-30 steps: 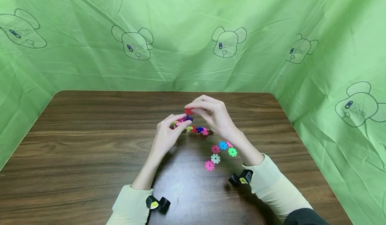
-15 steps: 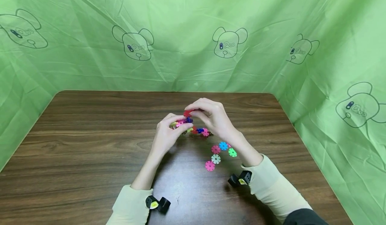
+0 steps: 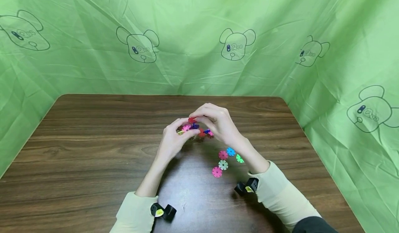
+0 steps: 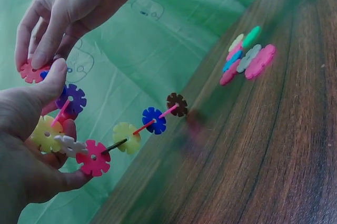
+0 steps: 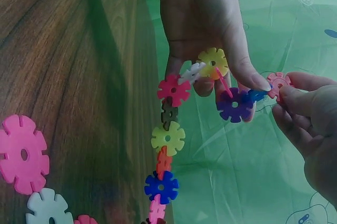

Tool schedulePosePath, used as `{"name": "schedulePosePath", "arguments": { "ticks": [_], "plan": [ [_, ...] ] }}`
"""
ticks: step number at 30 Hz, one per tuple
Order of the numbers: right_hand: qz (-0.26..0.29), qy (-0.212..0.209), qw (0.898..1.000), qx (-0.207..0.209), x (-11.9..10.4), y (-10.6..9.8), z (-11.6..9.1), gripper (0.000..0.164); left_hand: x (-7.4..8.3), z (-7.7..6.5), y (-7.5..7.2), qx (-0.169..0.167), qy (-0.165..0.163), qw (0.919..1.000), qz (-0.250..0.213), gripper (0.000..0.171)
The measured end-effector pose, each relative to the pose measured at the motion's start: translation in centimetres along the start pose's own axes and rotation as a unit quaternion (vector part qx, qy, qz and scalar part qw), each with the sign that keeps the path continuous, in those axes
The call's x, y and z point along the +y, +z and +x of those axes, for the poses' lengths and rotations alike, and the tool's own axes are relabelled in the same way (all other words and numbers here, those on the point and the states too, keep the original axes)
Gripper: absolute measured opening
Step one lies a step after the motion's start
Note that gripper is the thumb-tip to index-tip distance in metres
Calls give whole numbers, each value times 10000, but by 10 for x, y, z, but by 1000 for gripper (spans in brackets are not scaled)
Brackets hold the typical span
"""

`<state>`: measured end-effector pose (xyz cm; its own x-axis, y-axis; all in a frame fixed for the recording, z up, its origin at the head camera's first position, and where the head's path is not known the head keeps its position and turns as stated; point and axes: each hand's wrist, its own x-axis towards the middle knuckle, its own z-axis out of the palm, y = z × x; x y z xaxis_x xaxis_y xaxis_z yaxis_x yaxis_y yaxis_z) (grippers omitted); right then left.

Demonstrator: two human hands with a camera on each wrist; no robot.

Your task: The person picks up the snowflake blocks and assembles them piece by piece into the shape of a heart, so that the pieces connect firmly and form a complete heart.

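Note:
A chain of slotted snowflake discs in several colours hangs from my left hand point(image 3: 174, 136), whose thumb and fingers grip it near its upper end. A purple disc point(image 5: 235, 105) and a small blue disc point(image 5: 257, 95) are close to the left thumb tip. My right hand point(image 3: 218, 122) pinches a red snowflake disc point(image 5: 278, 87) against the blue one. How deep their slots sit in each other I cannot tell. Down the chain come a yellow-green disc point(image 4: 126, 138), a dark blue disc point(image 4: 154, 120) and, at the tail, a brown disc point(image 4: 177, 105).
Loose snowflake discs lie on the wooden table point(image 3: 93, 177) below my right forearm, among them a pink disc point(image 3: 217, 172), a white disc point(image 3: 223, 164), a blue disc point(image 3: 231, 152) and a green disc point(image 3: 239, 158). A green curtain point(image 3: 187, 70) hangs behind the table.
My right hand has moved slightly down and left with the red disc, closer to the left hand. The hanging part of the chain has shifted and is more covered by the hands.

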<state>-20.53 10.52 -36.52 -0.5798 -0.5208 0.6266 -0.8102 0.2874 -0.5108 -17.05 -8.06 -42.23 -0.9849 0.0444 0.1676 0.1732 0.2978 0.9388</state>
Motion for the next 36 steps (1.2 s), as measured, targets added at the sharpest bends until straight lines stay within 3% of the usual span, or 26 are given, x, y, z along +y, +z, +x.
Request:
{"name": "schedulePosePath", "arguments": {
  "ticks": [10,20,24,29,36],
  "plan": [
    [-144,17,9998,-147,0,2,-2,13,-2,0,4,173,343,9991,190,30],
    [-74,24,9998,-185,1,3,-3,10,-2,-1,5,172,283,9990,287,29],
    [33,80,9998,-169,2,4,-3,18,-1,-2,4,176,160,9994,246,31],
    [198,432,9988,-65,5,0,-8,30,-1,-2,3,137,-152,9996,183,32],
    [128,1198,9926,-125,17,-13,-28,22,-3,0,2,154,-352,9991,174,33]
  ]
}}
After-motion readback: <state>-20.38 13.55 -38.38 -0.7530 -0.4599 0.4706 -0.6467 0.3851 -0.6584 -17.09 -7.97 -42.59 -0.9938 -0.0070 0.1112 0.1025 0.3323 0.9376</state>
